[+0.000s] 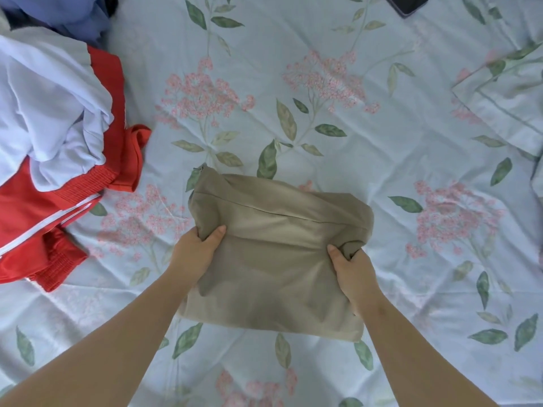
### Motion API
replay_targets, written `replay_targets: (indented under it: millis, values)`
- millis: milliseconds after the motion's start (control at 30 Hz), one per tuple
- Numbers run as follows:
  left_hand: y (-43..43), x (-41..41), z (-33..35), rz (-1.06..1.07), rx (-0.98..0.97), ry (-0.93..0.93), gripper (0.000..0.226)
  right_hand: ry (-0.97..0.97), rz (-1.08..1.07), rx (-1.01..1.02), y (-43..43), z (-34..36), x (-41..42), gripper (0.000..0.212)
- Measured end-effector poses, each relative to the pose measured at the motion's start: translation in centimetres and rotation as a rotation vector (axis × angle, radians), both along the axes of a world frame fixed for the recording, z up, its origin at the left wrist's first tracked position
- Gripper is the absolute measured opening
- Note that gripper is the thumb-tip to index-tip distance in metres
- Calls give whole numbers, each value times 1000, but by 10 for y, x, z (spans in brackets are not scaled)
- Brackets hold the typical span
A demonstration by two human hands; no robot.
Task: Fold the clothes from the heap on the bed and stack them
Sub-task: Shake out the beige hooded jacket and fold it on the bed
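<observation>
Left hand (196,248) and right hand (351,268): each gripping a side edge of the folded beige garment (276,259), thumbs on top, lower centre; heap (53,127) at upper left of the frame.

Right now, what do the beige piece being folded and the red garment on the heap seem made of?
The beige garment: likely thin woven cotton or a blend; matte, soft creases, a stitched seam across it. The red garment: probably synthetic sports knit; slight sheen, ribbed elastic band, white stripes. Look alone leaves both open.
</observation>
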State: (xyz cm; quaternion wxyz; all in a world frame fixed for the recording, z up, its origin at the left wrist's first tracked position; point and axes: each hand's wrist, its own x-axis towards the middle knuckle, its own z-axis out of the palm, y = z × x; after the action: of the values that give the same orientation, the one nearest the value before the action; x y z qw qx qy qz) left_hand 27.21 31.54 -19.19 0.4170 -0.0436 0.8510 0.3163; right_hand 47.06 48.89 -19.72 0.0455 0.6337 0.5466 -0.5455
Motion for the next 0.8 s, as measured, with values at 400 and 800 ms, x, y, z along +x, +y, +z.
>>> replay_targets:
  millis: [400, 800]
  values:
    - [98, 93, 30, 150, 296, -155, 29, -74, 65, 337, 117, 62, 80, 19]
    - [138, 178, 7, -855, 75, 719, 58, -457, 573, 571, 91, 33, 98, 63]
